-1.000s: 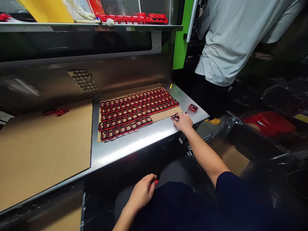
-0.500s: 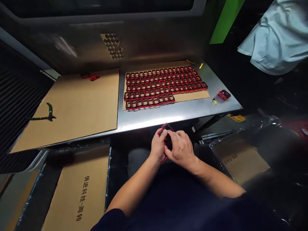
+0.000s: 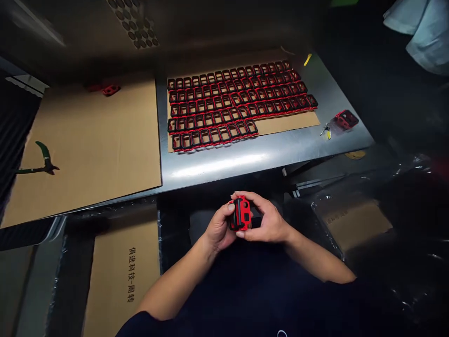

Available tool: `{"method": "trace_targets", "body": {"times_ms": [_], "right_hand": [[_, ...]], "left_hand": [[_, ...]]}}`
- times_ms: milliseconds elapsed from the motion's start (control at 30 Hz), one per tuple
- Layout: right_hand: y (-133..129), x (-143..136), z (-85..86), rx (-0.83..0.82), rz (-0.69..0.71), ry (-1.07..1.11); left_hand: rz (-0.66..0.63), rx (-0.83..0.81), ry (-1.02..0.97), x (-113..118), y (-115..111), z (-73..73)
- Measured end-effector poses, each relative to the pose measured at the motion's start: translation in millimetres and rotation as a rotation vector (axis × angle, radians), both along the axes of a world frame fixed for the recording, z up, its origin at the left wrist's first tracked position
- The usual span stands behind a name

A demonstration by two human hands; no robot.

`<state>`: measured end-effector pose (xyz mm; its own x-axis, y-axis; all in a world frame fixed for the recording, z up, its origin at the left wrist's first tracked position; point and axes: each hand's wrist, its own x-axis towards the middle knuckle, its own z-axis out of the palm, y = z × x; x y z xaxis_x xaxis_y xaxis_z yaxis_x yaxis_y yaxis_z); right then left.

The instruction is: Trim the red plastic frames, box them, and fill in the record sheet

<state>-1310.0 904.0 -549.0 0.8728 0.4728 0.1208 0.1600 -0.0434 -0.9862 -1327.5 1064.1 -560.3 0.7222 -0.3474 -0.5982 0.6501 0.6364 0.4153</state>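
Note:
A red and black plastic frame [image 3: 244,214] is held in front of my body, below the table's front edge. My left hand [image 3: 220,227] grips its left side, the thumb on the black part. My right hand [image 3: 269,220] closes round it from the right, fingers at its top and thumb at its bottom edge. The red side with its holes faces up. Beyond, rows of similar red and black frames [image 3: 214,135] stand on a cardboard sheet [image 3: 287,122] on the metal table [image 3: 203,168].
A bare cardboard sheet [image 3: 105,140] covers the table's left part, bearing green-handled pliers [image 3: 47,164] and red parts [image 3: 111,90]. At the right lie another red and black piece [image 3: 346,120] and a small yellow-tipped item [image 3: 328,133]. Cardboard boxes [image 3: 119,281] stand below the table.
The frame has turned in my hands, so its red side now shows. My right hand has shifted from covering it to holding its top and bottom edges. The camera view has tilted down.

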Motion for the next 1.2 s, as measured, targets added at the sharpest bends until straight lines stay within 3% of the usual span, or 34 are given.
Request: {"method": "trace_targets", "body": {"times_ms": [200,400,633,867,1200], "right_hand": [[16,-18,-1.5,-0.166,-0.112,-0.062],[19,-35,-5.1,-0.268,-0.021,0.006],[27,-44,-11.4,-0.301,0.061,-0.012],[17,-36,-15.1,-0.274,0.106,-0.003],[3,-13,-14.8,-0.246,0.195,-0.029]], "left_hand": [[0.035,0.088,-0.071,-9,29,-8.3],[-0.074,0.214,-0.144,-42,47,-15.5],[-0.139,0.239,-0.209,-67,57,-9.0],[-0.252,0.279,-0.253,-63,52,-6.3],[-0.242,0.521,-0.45,-51,44,-14.3]]}}
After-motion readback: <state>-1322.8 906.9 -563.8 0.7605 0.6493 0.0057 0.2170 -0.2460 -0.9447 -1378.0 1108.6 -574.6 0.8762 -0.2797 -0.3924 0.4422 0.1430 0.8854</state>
